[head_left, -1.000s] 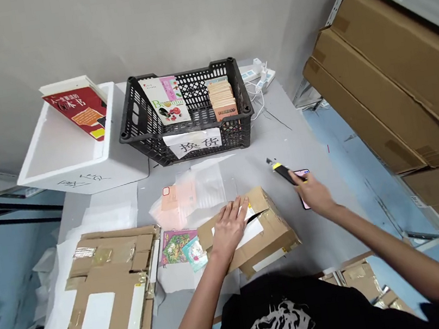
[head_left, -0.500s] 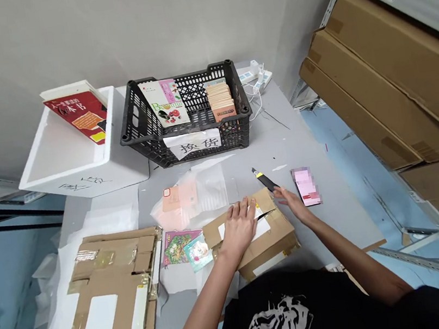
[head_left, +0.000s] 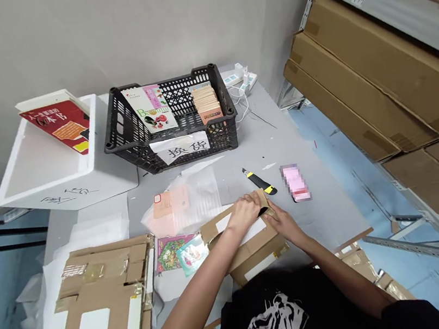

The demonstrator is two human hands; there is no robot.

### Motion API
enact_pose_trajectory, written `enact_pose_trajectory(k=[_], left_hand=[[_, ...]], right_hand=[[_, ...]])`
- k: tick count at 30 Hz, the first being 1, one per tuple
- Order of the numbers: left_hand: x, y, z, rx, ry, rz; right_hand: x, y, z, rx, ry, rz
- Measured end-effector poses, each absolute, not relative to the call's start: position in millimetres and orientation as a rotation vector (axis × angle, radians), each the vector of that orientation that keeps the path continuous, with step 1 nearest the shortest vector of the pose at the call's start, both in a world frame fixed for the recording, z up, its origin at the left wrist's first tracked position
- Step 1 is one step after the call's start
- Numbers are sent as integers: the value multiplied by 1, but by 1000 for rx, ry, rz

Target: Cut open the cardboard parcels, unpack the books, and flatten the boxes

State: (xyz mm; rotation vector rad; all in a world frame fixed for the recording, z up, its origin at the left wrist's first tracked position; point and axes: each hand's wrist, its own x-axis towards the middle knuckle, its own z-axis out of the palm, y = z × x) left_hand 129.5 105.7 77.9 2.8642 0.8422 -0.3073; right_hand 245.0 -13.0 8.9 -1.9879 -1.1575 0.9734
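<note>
The parcel (head_left: pixel 245 251) is matt, rough corrugated cardboard. Just beyond it, a utility knife (head_left: pixel 259 181) of smooth black and yellow plastic with a metal blade lies on the matt grey table (head_left: pixel 326 214). Farther beyond the parcel stands a crate (head_left: pixel 220 141) of black moulded plastic, and farther left a box (head_left: pixel 67 195) of white, matt foam.

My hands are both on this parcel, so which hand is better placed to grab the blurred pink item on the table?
Right, probably. The right hand sits at the edge of the parcel nearest the blurred pink item. The left hand lies farther off, with the right hand between it and the item.
</note>
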Motion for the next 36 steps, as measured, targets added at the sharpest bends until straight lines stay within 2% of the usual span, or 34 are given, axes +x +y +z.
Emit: enact_pose_trajectory(k=[9, 15, 19, 21, 25, 36], left_hand=[[124, 160, 104, 2694, 719, -299], [119, 177, 92, 2810, 898, -297], [107, 184, 80, 2965, 958, -98], [101, 177, 74, 3070, 852, -6], [97, 146, 69, 3010, 613, -42], [96, 60, 66, 2627, 760, -56]], right_hand=[[244, -39, 7, -1953, -1212, 869], [259, -21, 42, -1947, -1708, 698], [274, -13, 51, -1994, -1954, 718], [279, -8, 52, -2008, -2021, 748], [280, -1, 50, -2016, -2080, 792], [299, 17, 35, -1876, -1790, 1028]])
